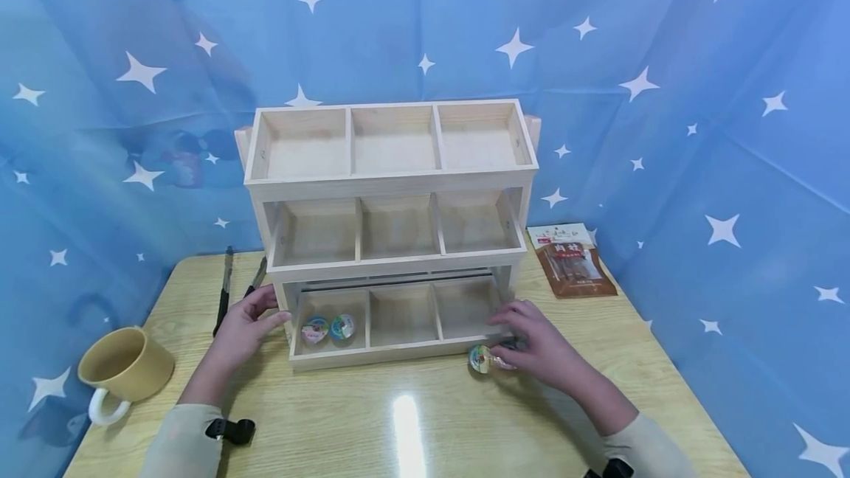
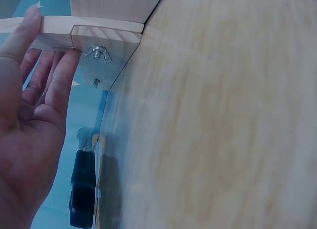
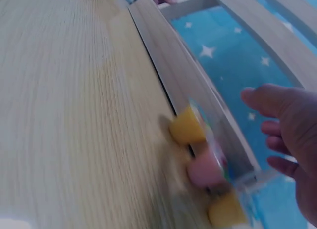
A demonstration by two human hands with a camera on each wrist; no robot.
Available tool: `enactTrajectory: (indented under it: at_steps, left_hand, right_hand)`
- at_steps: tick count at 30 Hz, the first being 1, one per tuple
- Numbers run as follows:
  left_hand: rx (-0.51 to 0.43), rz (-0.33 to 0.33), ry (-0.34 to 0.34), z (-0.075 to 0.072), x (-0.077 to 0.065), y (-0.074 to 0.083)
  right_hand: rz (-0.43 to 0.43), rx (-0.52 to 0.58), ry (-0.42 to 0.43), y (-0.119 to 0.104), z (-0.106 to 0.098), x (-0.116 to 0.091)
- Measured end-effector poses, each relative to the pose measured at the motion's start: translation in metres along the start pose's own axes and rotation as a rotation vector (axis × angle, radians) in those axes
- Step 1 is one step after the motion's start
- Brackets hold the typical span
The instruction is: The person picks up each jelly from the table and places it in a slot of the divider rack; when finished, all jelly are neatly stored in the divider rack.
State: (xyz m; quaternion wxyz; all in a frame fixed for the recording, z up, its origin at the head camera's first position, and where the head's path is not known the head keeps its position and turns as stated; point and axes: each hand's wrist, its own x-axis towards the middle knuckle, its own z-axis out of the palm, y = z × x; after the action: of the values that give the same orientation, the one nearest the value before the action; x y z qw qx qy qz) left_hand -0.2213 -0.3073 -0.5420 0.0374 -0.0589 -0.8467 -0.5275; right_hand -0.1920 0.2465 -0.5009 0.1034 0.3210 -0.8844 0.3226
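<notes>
A three-tier wooden rack [image 1: 398, 184] stands in front of me, each tier split into three compartments. My left hand [image 1: 247, 321] holds its left end; in the left wrist view the thumb lies over a wooden board [image 2: 57, 25] and the fingers are under it. Two jelly cups [image 1: 341, 327] are in the lower tier's left compartment. Beside the rack's front right corner, my right hand [image 1: 541, 341] hovers with loosely bent fingers over more jelly cups. The right wrist view shows a yellow jelly cup [image 3: 187, 127], a pink one [image 3: 205, 168] and another yellow one [image 3: 227, 210] in a row, apart from the hand.
A tan mug [image 1: 129, 367] with a white handle stands at the left. Black-handled tools [image 1: 226, 293] lie left of the rack. A brown snack packet [image 1: 572, 265] lies on the table at the right. A blue star-patterned curtain [image 1: 664, 131] hangs behind and beside the table.
</notes>
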Motion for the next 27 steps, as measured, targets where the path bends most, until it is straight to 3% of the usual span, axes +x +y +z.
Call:
enactTrajectory:
  at_steps: [8,17,27]
  left_hand:
    - [-0.031,-0.016,-0.011,-0.002,-0.003,0.001]
    - [-0.022,-0.019,-0.004,-0.001,-0.002,0.002]
    - [-0.013,-0.031,-0.011,-0.001,-0.001,0.004]
  right_hand:
    - [0.095,0.032,-0.025,0.016,-0.017,-0.025]
    - [0.138,-0.015,-0.098,0.022,-0.025,-0.039]
    - [0.127,-0.019,-0.130,0.033,-0.021,-0.046]
